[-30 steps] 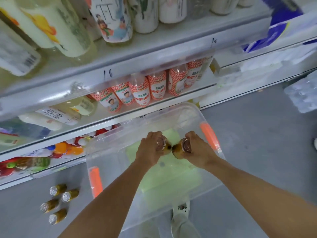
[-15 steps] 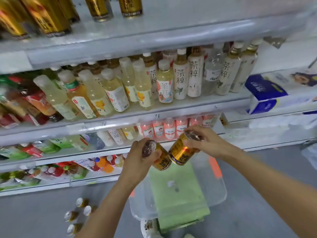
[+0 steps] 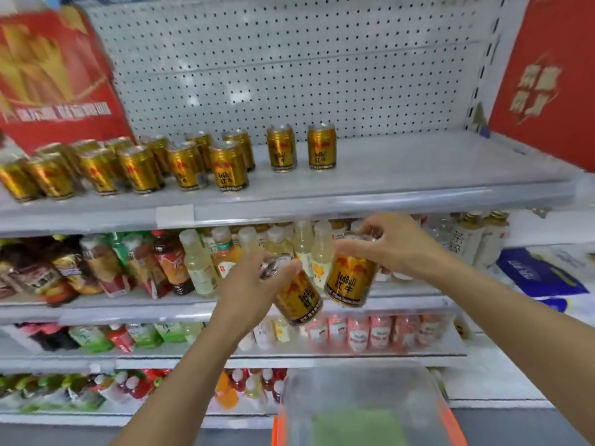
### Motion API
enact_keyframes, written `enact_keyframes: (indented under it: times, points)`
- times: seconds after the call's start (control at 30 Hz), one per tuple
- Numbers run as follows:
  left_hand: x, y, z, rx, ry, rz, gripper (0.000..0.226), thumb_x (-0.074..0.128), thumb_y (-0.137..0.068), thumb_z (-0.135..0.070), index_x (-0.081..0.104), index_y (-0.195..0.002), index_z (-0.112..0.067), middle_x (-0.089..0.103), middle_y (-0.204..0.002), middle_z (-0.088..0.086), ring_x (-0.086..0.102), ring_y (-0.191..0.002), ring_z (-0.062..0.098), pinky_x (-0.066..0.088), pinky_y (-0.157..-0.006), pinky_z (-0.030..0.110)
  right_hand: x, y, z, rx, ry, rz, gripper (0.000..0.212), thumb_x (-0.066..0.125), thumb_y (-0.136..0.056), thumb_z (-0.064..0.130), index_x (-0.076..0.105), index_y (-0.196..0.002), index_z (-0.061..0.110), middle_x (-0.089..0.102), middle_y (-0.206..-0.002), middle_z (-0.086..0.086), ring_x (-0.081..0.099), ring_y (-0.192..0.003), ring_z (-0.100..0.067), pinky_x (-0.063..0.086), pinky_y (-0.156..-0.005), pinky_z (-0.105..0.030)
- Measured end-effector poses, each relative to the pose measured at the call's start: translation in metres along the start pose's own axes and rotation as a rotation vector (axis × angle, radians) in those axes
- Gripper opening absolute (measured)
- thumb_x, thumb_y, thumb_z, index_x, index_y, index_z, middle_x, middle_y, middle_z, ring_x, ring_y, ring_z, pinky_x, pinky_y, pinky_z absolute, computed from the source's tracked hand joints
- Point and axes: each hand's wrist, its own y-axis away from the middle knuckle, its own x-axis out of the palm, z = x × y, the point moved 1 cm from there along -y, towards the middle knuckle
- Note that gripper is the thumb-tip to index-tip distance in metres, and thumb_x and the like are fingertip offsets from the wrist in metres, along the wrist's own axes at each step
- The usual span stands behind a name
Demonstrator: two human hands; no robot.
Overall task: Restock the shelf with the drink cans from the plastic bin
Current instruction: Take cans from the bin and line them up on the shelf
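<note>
1. Far left, a red box sits on the top shelf. It's blurry, so I can't read the print.
2. Next to it is a bunch of gold cans packed in rows on that shelf, all upright. Two more cans stand a bit apart to the right of the bunch, near the pegboard at the back. The right half of the shelf is bare metal.
3. Shelf below: mixed bottles, dark and orange ones on the left, pale yellow ones in the middle.
4. The left hand is wrapped around a can, fingers curled over its top end. The can is tilted, bottom pointing down and to the right, and held in the air in front of the bottle shelf.
5. The right hand grips a second can by its top rim from above, fingers curled. This one hangs nearly upright, just beside the left one, maybe touching, can't tell.
6. Bottom right of centre is the clear bin with orange handles, something green showing inside it.
7. Far right: a red sign up top, and a blue and white pack lower down.
</note>
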Motion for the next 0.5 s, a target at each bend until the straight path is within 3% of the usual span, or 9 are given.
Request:
enact_keyframes:
  times: [0.17,0.37,0.5]
  points:
    - [-0.037,-0.032,-0.015,0.042,-0.05,-0.033,0.043,0.055,-0.08,-0.067,0.064,-0.087,-0.026,0.064,-0.084,-0.007,0.061,-0.076,0.011,0.05,-0.064,0.033,-0.02,-0.034,0.036,-0.032,0.015,-0.083,0.056,0.068,-0.064,0.072,0.065,-0.085,0.02,0.067,-0.08,0.002,0.065,-0.068,-0.014,0.056,-0.057,-0.031]
    - [-0.067,-0.096,-0.053,0.138,-0.164,-0.07,0.045,0.052,-0.083,-0.067,0.06,-0.09,-0.023,0.059,-0.08,-0.013,0.055,-0.071,0.003,0.042,-0.056,0.022,-0.032,-0.063,0.058,-0.048,0.018,-0.154,0.054,0.07,-0.065,0.069,0.066,-0.083,0.019,0.068,-0.078,0.001,0.066,-0.064,-0.015,0.06,-0.059,-0.035]
    - [-0.078,-0.15,-0.075,0.175,-0.212,-0.039,0.057,0.048,-0.082,-0.073,0.065,-0.093,-0.02,0.066,-0.082,-0.004,0.06,-0.072,0.011,0.052,-0.065,0.031,-0.037,-0.074,0.059,-0.06,0.045,-0.176,0.049,0.071,-0.069,0.064,0.066,-0.082,0.017,0.068,-0.076,0.0,0.063,-0.06,-0.013,0.055,-0.054,-0.029]
